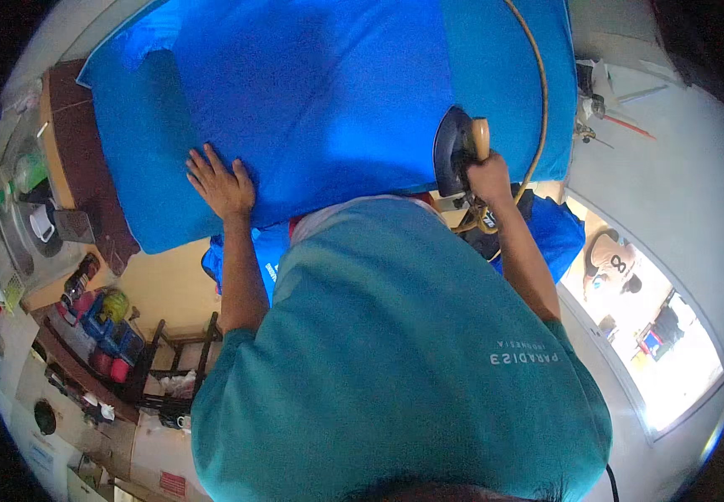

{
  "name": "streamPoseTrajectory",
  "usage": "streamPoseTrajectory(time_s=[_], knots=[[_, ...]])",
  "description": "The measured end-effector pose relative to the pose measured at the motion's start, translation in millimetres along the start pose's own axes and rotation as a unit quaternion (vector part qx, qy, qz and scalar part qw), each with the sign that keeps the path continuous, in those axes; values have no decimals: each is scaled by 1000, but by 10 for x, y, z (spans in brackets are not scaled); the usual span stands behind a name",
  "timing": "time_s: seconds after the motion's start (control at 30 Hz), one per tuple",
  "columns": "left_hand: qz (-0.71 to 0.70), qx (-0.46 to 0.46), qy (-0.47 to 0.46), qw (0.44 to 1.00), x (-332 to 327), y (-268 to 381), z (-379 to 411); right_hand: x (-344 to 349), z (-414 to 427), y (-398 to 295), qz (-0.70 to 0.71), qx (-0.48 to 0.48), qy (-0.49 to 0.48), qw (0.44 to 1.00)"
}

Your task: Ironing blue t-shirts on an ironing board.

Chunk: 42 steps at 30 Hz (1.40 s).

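A bright blue fabric (312,106) lies spread over a teal-blue cloth (494,81) that covers the work surface in front of me. My left hand (221,185) rests palm down near the left side of the bright fabric, fingers apart, holding nothing. In my right hand (491,179) is the wooden handle of a clothes iron (453,150), at the right part of the bright fabric. The iron is tilted; whether its plate touches the fabric I cannot tell. A yellowish-brown cord (543,94) runs from near the iron up along the right of the cloth.
More blue fabric hangs below the surface at the right (553,229) and left (263,251). A dark brown tabletop (82,144) shows at the left, near a shelf rack (177,351) and blue plastic basket (108,329). Through a bright doorway (663,332) at the right, another person (610,260) is visible.
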<state>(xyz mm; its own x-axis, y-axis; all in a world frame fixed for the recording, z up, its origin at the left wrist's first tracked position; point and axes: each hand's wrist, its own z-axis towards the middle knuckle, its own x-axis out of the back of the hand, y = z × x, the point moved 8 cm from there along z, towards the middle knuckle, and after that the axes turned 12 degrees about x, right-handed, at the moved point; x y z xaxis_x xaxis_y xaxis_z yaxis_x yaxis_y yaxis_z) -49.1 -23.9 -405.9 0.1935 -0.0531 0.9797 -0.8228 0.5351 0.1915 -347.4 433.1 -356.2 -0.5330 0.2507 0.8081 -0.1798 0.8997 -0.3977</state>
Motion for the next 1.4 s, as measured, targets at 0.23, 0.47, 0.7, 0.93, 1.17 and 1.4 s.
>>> streamPoseTrajectory(time_s=[0.23, 0.47, 0.7, 0.93, 1.17, 1.4], knots=[[-73, 22, 42, 996, 155, 21, 152, 282, 93, -26, -34, 14, 62, 997], [-199, 205, -50, 957, -158, -287, 1493, 982, 885, 84, -288, -36, 179, 940], [-428, 424, -278, 748, -939, -294, 3168, 149, 3148, -1252, 419, -65, -21, 906], [-455, 502, -253, 690, -1067, -565, 4181, 68, 4783, -1210, 465, 12, -27, 885], [-501, 375, -171, 761, -756, -340, 4270, 463, 4005, -1590, 417, 69, -66, 904], [-190, 19, 56, 980, 210, 281, 1852, 1365, 1424, 437, -276, -30, 161, 947]])
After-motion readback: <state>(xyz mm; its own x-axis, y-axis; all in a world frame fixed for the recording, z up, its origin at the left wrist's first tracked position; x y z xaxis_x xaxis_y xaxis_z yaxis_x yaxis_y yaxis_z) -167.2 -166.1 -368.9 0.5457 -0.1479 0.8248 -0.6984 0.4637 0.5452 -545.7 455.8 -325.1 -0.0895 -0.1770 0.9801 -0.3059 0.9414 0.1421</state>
